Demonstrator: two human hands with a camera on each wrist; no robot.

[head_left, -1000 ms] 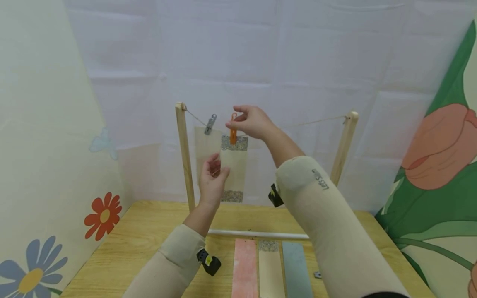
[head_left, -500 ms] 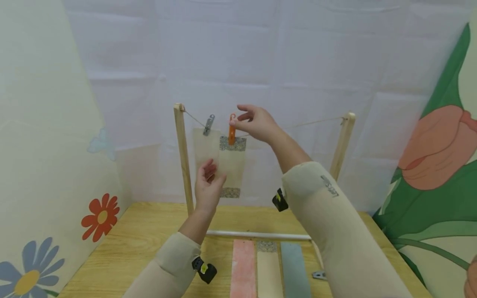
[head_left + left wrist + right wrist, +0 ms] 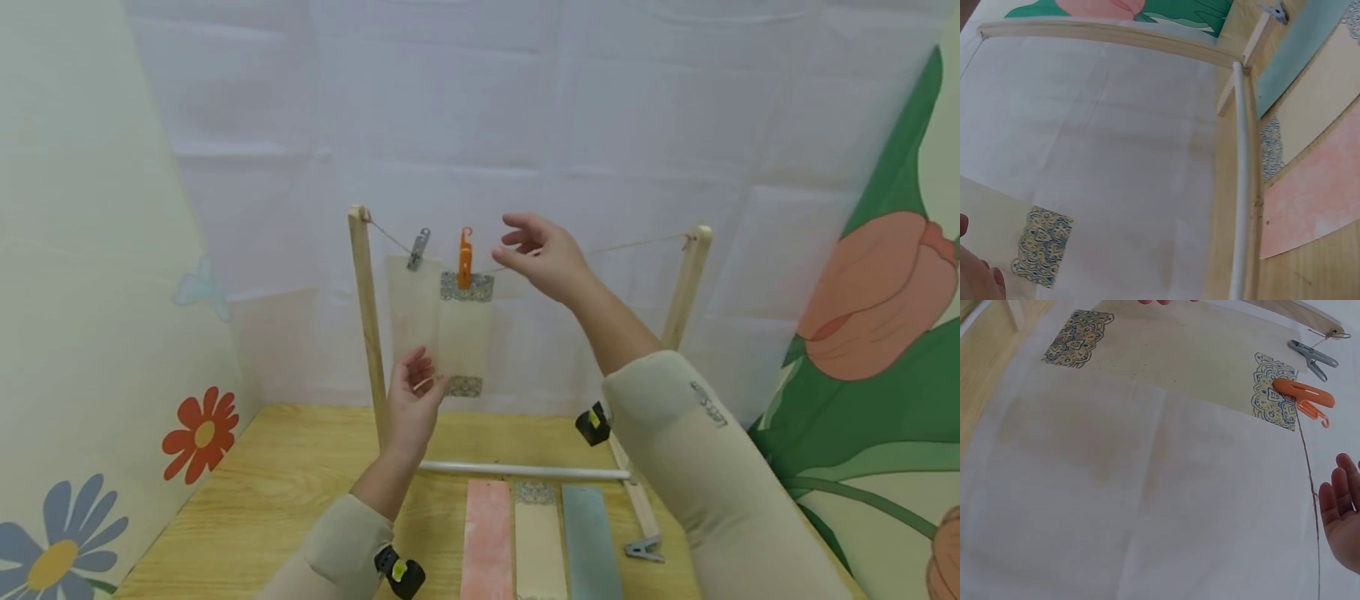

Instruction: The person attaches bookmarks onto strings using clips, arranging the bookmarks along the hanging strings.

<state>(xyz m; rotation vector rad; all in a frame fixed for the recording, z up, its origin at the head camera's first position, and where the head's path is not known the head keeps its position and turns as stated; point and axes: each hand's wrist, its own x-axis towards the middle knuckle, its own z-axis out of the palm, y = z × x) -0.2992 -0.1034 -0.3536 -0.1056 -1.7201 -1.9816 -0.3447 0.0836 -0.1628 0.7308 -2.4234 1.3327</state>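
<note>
An orange clothespin (image 3: 465,260) clips a cream paper strip with patterned ends (image 3: 465,333) to the string (image 3: 637,244). Left of it, a grey clothespin (image 3: 418,249) holds a plain pale sheet (image 3: 411,308) on the same string. My right hand (image 3: 547,257) is just right of the orange clothespin, apart from it, fingers loosely bent and holding nothing. Near the lower left edge of the hanging strip is my left hand (image 3: 412,408), its fingers relaxed; whether a fingertip touches the paper I cannot tell. In the right wrist view the orange clothespin (image 3: 1304,394) grips the strip's patterned end.
Two wooden posts (image 3: 365,308) carry the string, with a white rod (image 3: 525,472) low between them. On the wooden table lie a pink strip (image 3: 489,533), a cream patterned strip (image 3: 538,542) and a blue-grey strip (image 3: 592,533). A grey clothespin (image 3: 645,548) is at the right post's foot.
My right hand has let go of the orange clothespin and moved right. My left hand has moved down along the hanging strip. The clothespin and strip stay on the string.
</note>
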